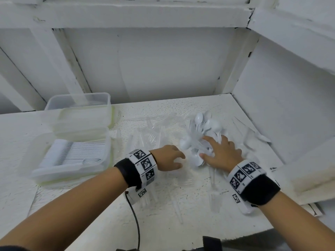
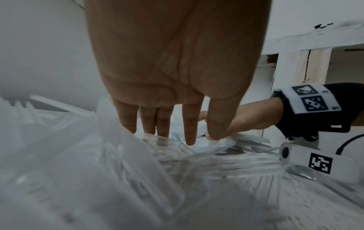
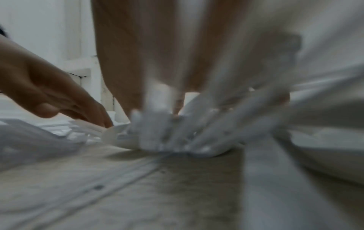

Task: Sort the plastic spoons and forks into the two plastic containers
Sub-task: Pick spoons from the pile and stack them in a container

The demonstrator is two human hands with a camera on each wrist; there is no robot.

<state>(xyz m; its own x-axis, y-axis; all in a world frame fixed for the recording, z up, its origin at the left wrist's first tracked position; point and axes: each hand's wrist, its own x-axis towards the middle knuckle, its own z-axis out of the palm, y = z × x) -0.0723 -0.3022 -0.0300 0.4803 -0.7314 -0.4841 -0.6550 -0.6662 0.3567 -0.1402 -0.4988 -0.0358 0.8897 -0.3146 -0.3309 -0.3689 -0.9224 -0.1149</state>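
Note:
A heap of white plastic spoons lies right of the table's middle. My right hand lies spread on top of the heap, fingers straight among the handles. The right wrist view is blurred and shows the spoons bunched under the right hand. Clear plastic forks are scattered left of the heap. My left hand is just left of the spoons, its straight fingers touching the clear forks. Two clear containers stand at the left: the near one holds stacked cutlery, the far one looks empty.
A white wooden frame and wall close off the back, and a white ledge bounds the right side. More loose cutlery lies toward the right wall. A black cable hangs from my left wrist near the table's front edge.

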